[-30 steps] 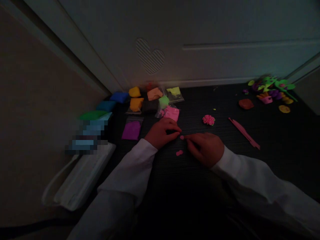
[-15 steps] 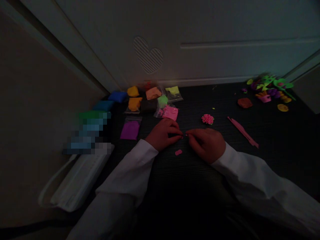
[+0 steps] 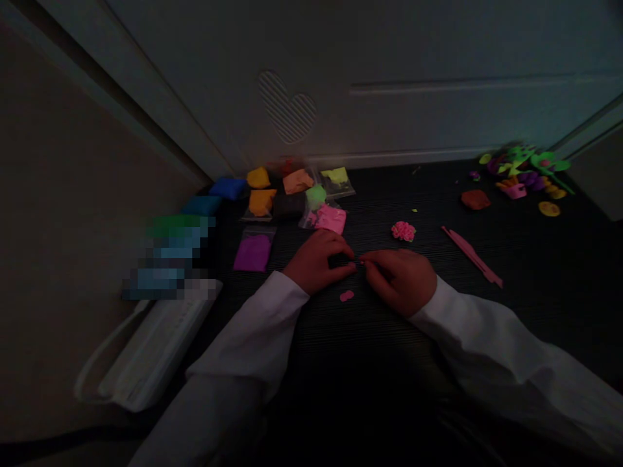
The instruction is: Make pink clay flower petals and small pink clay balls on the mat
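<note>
My left hand is low over the dark tabletop, its thumb and index fingertip slightly apart. Close to its right, my right hand pinches a tiny pale pink bit of clay, too small to see well. Below the fingertips, a flat pink clay piece made of joined rounds lies on the table. A ruffled pink clay flower with green edges sits behind my right hand. Just beyond my left hand rests an opened packet of pink clay.
Several clay packets stand at the back left, among them a purple packet. Nearer on the left lies a white power strip with a cord. To the right are pink modelling tools, a brown-red lump and colourful clay figures.
My left thumb and index fingertip have parted slightly. My right hand keeps its pinch almost in place. The things on the table lie as before.
</note>
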Motion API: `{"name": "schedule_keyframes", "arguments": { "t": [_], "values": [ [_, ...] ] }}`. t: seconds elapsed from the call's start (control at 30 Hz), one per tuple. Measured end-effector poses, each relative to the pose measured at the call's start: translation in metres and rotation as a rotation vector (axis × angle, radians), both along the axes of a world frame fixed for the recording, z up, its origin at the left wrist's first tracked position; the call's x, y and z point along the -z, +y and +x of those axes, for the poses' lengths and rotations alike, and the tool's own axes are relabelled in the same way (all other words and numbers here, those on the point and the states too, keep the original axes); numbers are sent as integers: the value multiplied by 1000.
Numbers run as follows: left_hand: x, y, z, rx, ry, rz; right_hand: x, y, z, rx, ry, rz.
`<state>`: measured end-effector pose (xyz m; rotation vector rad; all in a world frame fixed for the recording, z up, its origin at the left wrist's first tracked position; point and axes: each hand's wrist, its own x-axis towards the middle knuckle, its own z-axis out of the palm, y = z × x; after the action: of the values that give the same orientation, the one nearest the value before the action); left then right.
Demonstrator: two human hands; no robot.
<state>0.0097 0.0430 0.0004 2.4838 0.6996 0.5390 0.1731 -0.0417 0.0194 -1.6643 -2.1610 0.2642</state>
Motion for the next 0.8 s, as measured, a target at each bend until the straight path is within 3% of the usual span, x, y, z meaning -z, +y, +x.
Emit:
{"name": "schedule_keyframes", "arguments": {
  "t": [0.8],
  "values": [
    [-1,-2,1,-3,24,35,5,2,2,14,7,3]
  ]
}}
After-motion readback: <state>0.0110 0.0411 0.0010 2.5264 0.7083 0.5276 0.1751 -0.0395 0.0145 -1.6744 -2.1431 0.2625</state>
